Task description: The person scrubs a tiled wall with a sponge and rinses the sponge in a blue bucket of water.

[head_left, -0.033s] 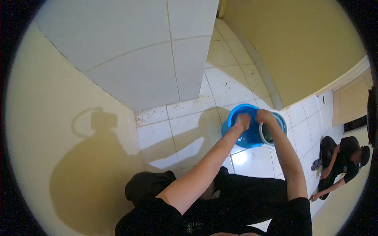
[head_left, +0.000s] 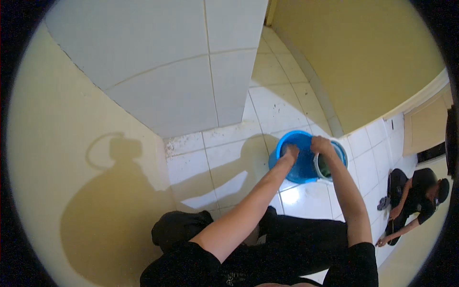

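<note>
On the far left, a big dark shadow (head_left: 110,201) of the person falls on the pale yellow wall (head_left: 52,119). Next to it stands a white tiled wall corner (head_left: 191,71), and below it is the white tiled floor (head_left: 215,158) (with some dirty specks near the wall).

Both bare arms come up from the bottom of the picture, out of black short sleeves, and stretch far forward to a blue bucket (head_left: 299,146) that sits on the floor near the yellow wall on the right. The left hand (head_left: 289,154) reaches down inside the bucket, at its left part. Its fingers look curled, but I cannot tell if they grip anything, because it is too small and dark in there.

The right hand (head_left: 321,145) is at the bucket's right side, bent over the white rim (head_left: 316,167) there. Its fingers seem folded down on the rim, though I cannot tell for sure. What is inside the bucket is hard to make out.

Far right, another person (head_left: 416,196) in black crouches on the floor, partly cut off by the dark edge.
</note>
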The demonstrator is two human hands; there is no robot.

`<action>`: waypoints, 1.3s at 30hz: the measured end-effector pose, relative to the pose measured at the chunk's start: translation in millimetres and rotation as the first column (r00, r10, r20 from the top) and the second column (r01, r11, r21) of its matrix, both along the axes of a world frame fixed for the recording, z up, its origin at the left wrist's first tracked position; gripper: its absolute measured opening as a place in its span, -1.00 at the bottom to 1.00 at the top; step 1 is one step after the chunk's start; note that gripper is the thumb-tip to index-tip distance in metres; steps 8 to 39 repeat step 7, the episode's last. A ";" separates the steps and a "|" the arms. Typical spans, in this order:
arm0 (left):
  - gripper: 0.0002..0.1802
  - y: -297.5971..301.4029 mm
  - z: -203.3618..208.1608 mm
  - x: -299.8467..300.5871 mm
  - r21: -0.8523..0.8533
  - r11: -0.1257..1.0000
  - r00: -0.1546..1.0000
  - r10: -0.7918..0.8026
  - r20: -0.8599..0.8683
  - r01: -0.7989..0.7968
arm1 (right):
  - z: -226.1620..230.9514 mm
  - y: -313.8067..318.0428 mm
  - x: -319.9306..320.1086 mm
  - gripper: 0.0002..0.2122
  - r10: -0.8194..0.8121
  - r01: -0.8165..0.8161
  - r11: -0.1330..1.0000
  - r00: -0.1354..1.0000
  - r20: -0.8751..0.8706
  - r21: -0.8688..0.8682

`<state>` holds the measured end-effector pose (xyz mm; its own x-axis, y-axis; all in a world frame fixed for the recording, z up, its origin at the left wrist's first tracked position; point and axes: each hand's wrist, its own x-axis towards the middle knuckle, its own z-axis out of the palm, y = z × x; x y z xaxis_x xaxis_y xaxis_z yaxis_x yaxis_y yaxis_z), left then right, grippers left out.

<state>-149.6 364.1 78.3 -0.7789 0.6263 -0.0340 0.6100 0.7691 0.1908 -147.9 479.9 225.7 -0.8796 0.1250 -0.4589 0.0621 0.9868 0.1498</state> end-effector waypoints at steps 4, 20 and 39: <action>-0.79 23.7 50.2 16.6 0.186 0.977 0.946 -0.159 0.282 0.108 | 1.8 18.3 11.7 -0.74 -0.098 0.101 0.995 0.986 0.137 -0.014; -0.68 13.0 78.9 6.8 0.219 0.974 0.948 -0.124 0.295 0.060 | -7.8 24.3 2.6 -0.66 -0.057 0.047 0.996 0.987 0.153 0.070; -0.68 13.0 78.9 6.8 0.219 0.974 0.948 -0.124 0.295 0.060 | -7.8 24.3 2.6 -0.66 -0.057 0.047 0.996 0.987 0.153 0.070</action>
